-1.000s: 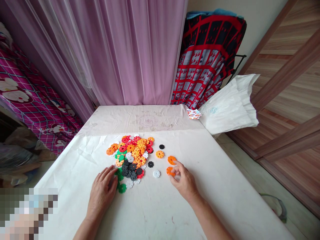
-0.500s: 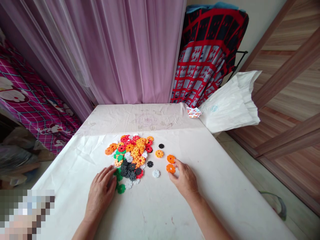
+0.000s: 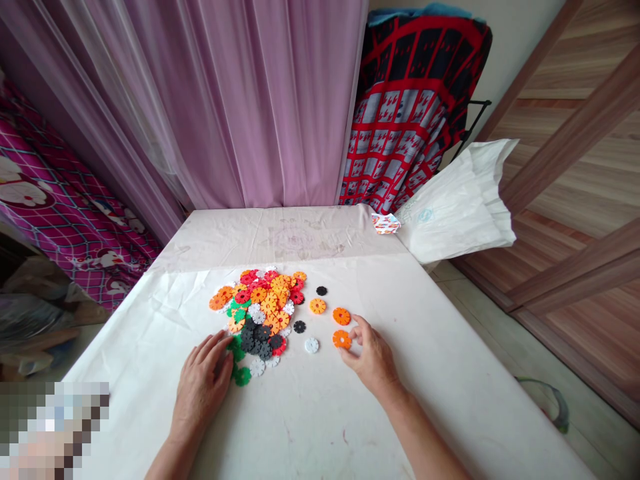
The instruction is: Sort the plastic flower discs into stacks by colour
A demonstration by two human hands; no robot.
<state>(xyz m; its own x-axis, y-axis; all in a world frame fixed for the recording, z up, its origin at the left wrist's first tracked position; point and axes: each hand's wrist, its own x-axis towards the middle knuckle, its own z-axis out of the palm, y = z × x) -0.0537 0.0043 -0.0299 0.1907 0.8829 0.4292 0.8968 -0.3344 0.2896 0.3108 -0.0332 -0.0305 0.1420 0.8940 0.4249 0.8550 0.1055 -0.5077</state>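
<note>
A heap of snowflake building discs [image 3: 270,303] in orange, red, green, black and white lies on the table. My left hand [image 3: 204,375] rests palm down at the heap's left edge, fingers stretched, beside the green discs [image 3: 243,376]. Right of the heap, the thumb and a finger of my right hand [image 3: 371,353] are at the edge of an orange disc [image 3: 342,339], with the index finger raised. Just beyond it lies another orange disc [image 3: 341,316], apart from my fingers. Loose nearby are a yellow-orange disc [image 3: 317,306], a white disc [image 3: 311,345] and black discs [image 3: 299,327].
A white cloth covers the table [image 3: 300,427]. At its far right corner stand a small patterned paper box [image 3: 385,223] and a large white bag [image 3: 460,203]. Purple curtains [image 3: 260,100] hang behind, and a wooden door [image 3: 575,200] is on the right.
My right index finger has come off the farther orange disc. The nearer orange disc has shifted slightly toward me, widening the gap between the two. My left hand has stayed put.
</note>
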